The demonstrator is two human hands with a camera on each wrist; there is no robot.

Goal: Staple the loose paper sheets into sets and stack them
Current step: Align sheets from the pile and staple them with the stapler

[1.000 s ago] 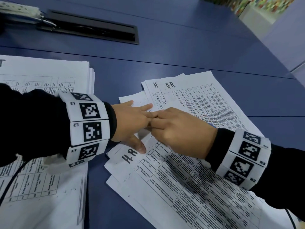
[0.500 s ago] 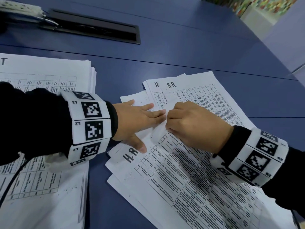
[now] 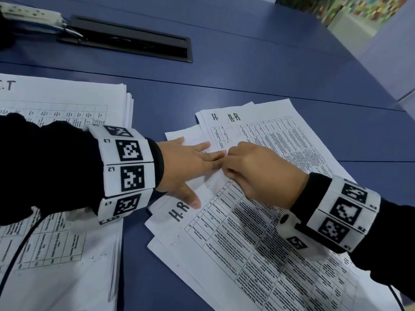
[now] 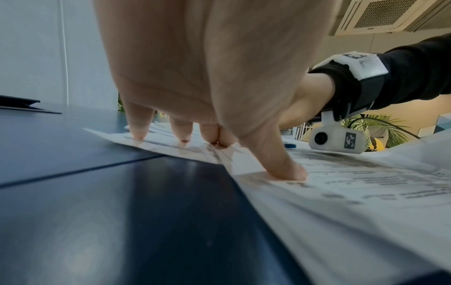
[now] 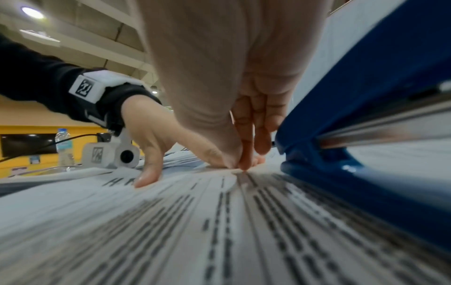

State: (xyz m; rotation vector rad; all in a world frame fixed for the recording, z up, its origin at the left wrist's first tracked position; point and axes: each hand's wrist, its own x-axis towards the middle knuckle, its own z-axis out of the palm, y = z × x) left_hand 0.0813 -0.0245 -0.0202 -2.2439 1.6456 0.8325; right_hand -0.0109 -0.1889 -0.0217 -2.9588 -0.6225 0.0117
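Note:
Loose printed sheets lie fanned out on the blue table at centre right; the top one is headed "H.R". My left hand lies flat on them with straight fingers, and its thumb presses beside the heading. My right hand meets the left fingertips, its fingers curled. Its thumb and forefinger pinch the top sheet at a raised crease. A blue stapler sits close beside the right palm on the paper. It is hidden in the head view.
A thick stack of printed sheets lies under my left forearm. At the back left are a black cable hatch and a white power strip. Bare blue table lies beyond the papers.
My right hand has slid back to the right off the left fingers and curled its fingertips onto the sheet. The left hand has stayed flat in place.

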